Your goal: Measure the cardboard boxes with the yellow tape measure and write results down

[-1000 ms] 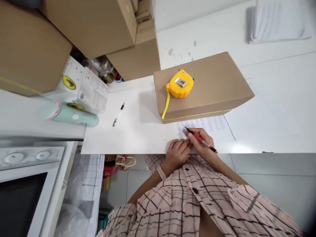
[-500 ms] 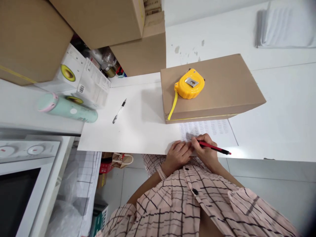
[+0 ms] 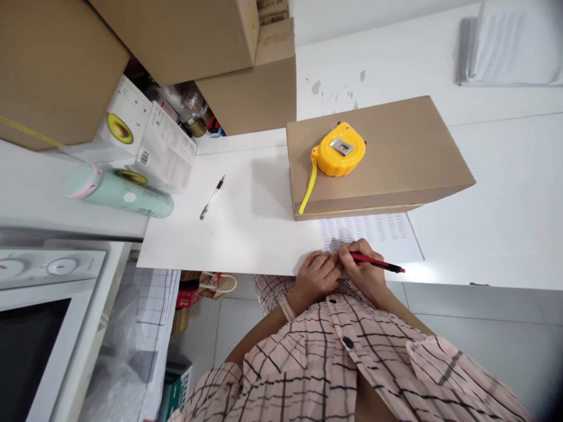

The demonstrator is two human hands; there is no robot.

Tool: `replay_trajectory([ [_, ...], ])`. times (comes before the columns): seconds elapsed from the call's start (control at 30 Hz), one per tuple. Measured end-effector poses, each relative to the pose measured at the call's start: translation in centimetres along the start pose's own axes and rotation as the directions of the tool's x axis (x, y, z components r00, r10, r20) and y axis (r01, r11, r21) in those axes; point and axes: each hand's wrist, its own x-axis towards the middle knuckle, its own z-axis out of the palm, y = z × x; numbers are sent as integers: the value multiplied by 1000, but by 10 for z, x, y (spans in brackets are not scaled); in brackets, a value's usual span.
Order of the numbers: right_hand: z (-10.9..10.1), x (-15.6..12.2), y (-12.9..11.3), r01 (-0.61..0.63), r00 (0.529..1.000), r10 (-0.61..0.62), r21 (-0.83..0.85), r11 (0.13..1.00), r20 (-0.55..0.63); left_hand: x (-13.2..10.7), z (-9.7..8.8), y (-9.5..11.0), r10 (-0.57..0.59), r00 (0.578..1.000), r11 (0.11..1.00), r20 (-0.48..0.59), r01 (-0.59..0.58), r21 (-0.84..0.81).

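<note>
Pinched in my right hand point(image 3: 364, 272) is a red and black pen point(image 3: 376, 261), its writing end down by a printed sheet of paper point(image 3: 373, 227). My left hand point(image 3: 318, 273) rests on the table edge and the sheet's lower left, fingers laid out flat and holding nothing. The two hands touch or nearly touch. Just beyond them a brown cardboard box point(image 3: 396, 140) covers the sheet's far part. On that box lies a yellow tape measure point(image 3: 338, 153) with a short end of strap hanging towards me.
A clear pen with a black grip point(image 3: 213, 197) lies to the left on the white table point(image 3: 246, 234). Further left are a mint-green bottle point(image 3: 127, 196), white avocado-printed boxes point(image 3: 162, 140) and large stacked cartons point(image 3: 185, 35). A white oven point(image 3: 44, 316) stands at lower left; folded white material point(image 3: 514, 47) lies far right.
My right hand and the red pen have shifted slightly left across the sheet. My left hand, the box and the tape measure stay as they were.
</note>
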Motion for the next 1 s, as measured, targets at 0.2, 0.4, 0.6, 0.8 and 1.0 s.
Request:
replay_trajectory([
  [0.2, 2, 1, 5, 5, 1000, -5, -20, 1000, 13, 0, 0, 0, 5, 1000, 1000, -28, -4, 25],
  [0.4, 2, 0, 4, 5, 1000, -5, 8, 1000, 14, 0, 1, 0, -1, 1000, 1000, 10, 1, -19],
  [0.6, 4, 0, 7, -10, 1000, 10, 18, 1000, -7, 1, -2, 1, 4, 999, 1000, -39, -4, -1],
  [0.8, 4, 1, 8, -21, 1000, 21, 40, 999, -11, 5, -5, 2, -4, 997, 1000, -81, 6, 26],
  [1.0, 3, -1, 9, -20, 999, 22, 53, 998, -35, 5, -6, 3, -8, 996, 1000, -87, 9, 15],
])
